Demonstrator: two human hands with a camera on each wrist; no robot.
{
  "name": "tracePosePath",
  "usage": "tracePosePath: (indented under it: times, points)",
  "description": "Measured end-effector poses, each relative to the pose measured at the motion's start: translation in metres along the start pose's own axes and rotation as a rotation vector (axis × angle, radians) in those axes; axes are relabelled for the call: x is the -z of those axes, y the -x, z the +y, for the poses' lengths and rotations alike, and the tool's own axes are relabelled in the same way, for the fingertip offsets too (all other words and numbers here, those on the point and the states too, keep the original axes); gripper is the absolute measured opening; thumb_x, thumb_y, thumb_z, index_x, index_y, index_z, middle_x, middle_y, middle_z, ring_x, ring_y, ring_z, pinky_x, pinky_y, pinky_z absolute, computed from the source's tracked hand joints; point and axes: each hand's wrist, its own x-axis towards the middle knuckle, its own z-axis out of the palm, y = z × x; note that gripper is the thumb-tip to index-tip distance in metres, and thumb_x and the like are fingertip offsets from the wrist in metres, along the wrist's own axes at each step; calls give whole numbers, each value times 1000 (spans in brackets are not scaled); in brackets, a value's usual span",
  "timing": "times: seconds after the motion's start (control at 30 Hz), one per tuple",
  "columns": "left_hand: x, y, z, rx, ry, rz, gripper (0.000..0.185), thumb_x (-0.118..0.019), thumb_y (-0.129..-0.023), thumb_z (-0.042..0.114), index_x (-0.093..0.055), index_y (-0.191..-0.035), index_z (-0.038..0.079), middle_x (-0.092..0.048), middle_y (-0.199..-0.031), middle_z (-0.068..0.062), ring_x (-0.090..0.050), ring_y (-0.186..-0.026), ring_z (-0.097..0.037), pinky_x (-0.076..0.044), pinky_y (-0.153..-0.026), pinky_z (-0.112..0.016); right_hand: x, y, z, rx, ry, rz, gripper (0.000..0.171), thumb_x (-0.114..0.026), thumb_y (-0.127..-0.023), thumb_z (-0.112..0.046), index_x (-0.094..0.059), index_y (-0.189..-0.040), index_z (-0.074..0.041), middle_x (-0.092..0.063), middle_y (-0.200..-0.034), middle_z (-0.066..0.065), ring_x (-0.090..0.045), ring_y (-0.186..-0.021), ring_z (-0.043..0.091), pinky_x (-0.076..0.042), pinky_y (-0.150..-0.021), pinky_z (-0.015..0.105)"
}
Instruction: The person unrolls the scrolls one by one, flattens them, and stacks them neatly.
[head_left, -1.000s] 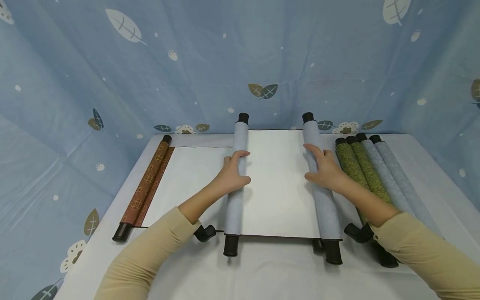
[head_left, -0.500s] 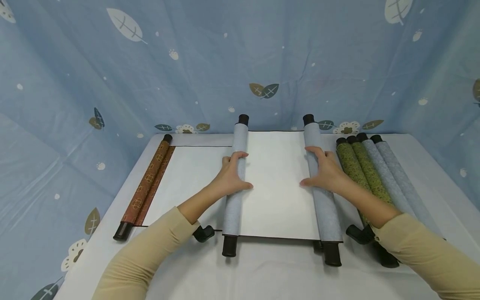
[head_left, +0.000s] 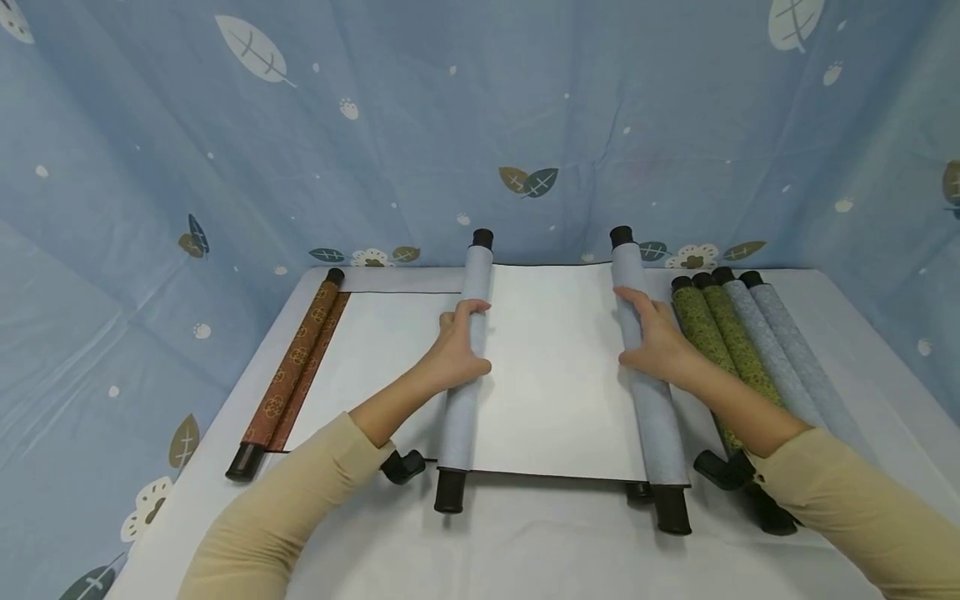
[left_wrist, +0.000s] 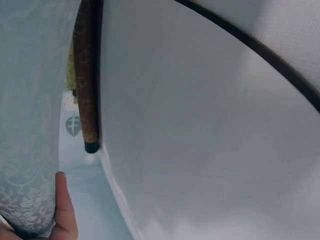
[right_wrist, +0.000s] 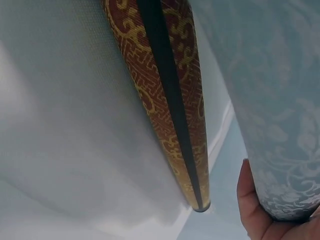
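A hanging scroll is partly unrolled, its white sheet [head_left: 558, 375] stretched between two pale blue rolls. My left hand [head_left: 455, 346] grips the left roll [head_left: 457, 425], thumb and fingers curled around it. Around the right roll [head_left: 660, 429] my right hand [head_left: 656, 337] has a similar grip. Below lies a second scroll, opened out, with a white sheet [head_left: 375, 358] and a red-brown patterned roll [head_left: 292, 379] at its left end. Another part of that brocade roll [right_wrist: 165, 100] shows beside the blue one in the right wrist view. The blue rolls hide the middle of the lower scroll.
To the right lie rolled scrolls side by side, two green [head_left: 708, 333] and two blue-grey [head_left: 780, 350]. The white table [head_left: 525, 550] ends at a blue leaf-print curtain [head_left: 420, 150] behind and at both sides.
The two blue rolls have moved slightly apart, the left one leftward and the right one rightward, so more white sheet shows between them. Both hands still hold them.
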Motion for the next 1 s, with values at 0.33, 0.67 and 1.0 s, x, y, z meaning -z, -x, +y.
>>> tracePosePath:
  times: [0.33,0.67,1.0]
  points:
    - [10,0,0,10,-19,18,75,-62,-68,1,-41,-137,20,-25,-135,-23,-41,-111,-37,-45,-76,-46,7,0,2,18,28,14,88,-64,-79,-1,-14,-152,-11,-8,-143,41,-29,-120,59,-42,-77,61]
    - [5,3,-5,38,-49,7,86,-86,-66,20,-39,-138,19,-23,-137,-23,-41,-118,-38,-45,-87,-51,7,2,4,14,49,84,95,-78,-76,-15,-18,-150,-9,-17,-144,37,-29,-125,56,-35,-88,67]
    - [7,5,-3,4,-69,32,86,-85,-68,12,-34,-138,13,-25,-132,-25,-42,-113,-37,-45,-88,-49,5,2,6,12,70,90,99,-82,-71,-14,-18,-146,-3,-21,-136,40,-33,-118,55,-37,-84,65]
